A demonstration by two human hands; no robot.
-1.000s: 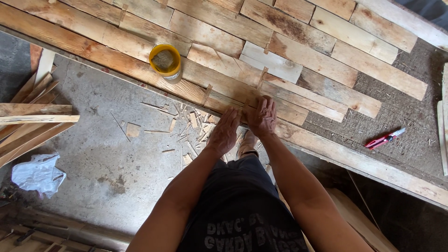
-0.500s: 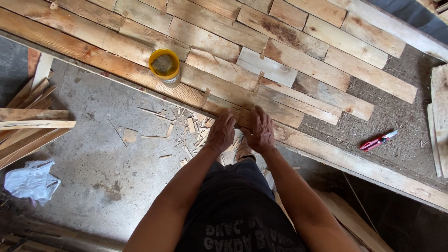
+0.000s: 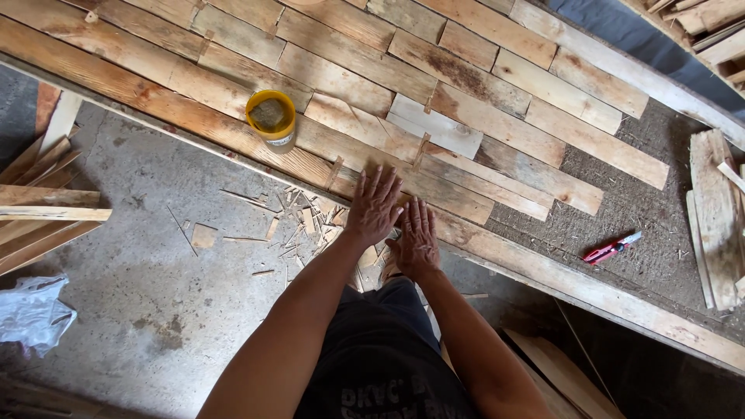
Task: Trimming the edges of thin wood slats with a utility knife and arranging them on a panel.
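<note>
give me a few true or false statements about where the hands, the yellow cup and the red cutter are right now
1. Both hands lie flat on the wooden planks. True: the left hand and right hand press palm-down, side by side, on the planks.
2. The yellow cup lies tipped over on the concrete floor. False: it stands upright on the planks.
3. The right hand holds the red cutter. False: the cutter lies apart from both hands, on the rough surface to the right.
4. Wood chips lie scattered on the concrete floor left of the hands. True.
5. A white plastic bag lies at the far left. True.
</note>
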